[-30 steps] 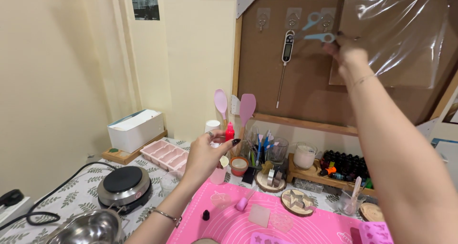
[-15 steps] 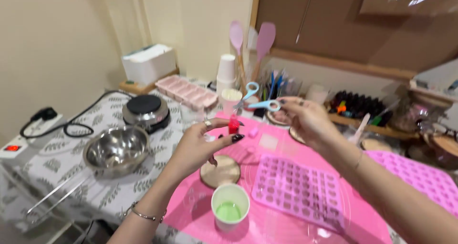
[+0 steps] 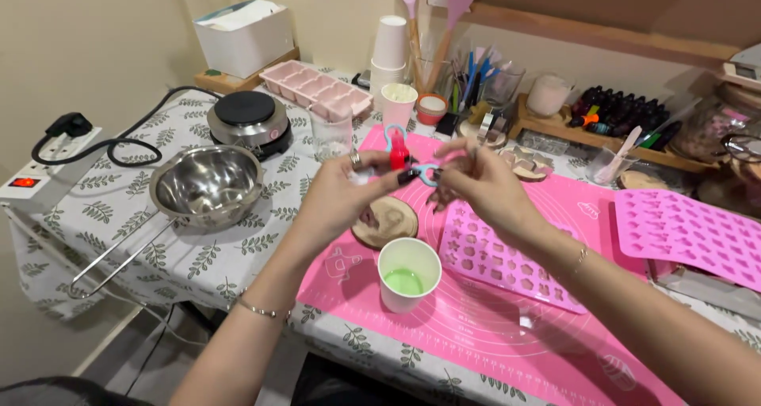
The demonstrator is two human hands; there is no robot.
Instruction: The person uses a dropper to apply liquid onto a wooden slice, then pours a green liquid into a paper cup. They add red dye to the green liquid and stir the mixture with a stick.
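My left hand (image 3: 342,193) pinches a small red-tipped tube (image 3: 396,155) above the table. My right hand (image 3: 485,185) holds a pair of light-blue scissors (image 3: 426,173) right up against the tube's red end. Both hands meet in mid-air over a round wooden coaster (image 3: 386,222). Just below them stands a white paper cup with green liquid (image 3: 407,274), next to a pink silicone mould (image 3: 501,257) with small shaped cavities. Both rest on a pink mat (image 3: 491,335).
A steel bowl with a long handle (image 3: 208,185), a black hot plate (image 3: 248,119) and a power strip (image 3: 38,178) lie to the left. A second pink mould (image 3: 688,236) lies at the right. Cups, jars, small bottles and a pink tray (image 3: 317,89) crowd the back.
My right hand took the blue scissors off the wall board and brought them down to the red-tipped tube in my left hand. The view dropped from the board to the table.
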